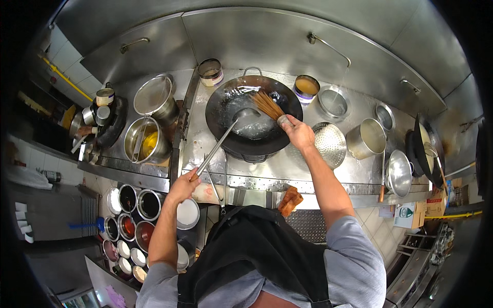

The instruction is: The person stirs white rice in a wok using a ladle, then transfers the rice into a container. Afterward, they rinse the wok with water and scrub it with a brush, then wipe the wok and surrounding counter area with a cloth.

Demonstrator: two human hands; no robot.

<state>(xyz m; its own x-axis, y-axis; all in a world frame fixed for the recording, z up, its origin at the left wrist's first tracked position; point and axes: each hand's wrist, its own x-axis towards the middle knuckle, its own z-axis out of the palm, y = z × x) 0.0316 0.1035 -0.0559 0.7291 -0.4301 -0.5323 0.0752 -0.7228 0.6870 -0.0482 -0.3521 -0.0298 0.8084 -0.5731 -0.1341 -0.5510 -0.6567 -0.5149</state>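
Observation:
My left hand [184, 186] is closed round the wooden handle end of a long steel ladle [214, 149], whose bowl rests low inside a large black wok [227, 133]. Steamy or wet-looking liquid covers the wok's bottom. Over the wok's right side, my right hand [298, 132] grips the bound end of a bamboo wok brush [268, 106], its bristles pointing up and left above the inner wall. A round perforated steel strainer [330, 145] lies just right of the wok, partly behind my right forearm.
Steel pots [157, 97] stand left, one holding yellow oil. Open tins [307, 85] flank the wok at the back. Water runs from a wall spout [332, 47] into a steel bowl [334, 103]. Further right are a tall pot [366, 138] and a colander [399, 173]. Seasoning containers [149, 205] fill the lower left.

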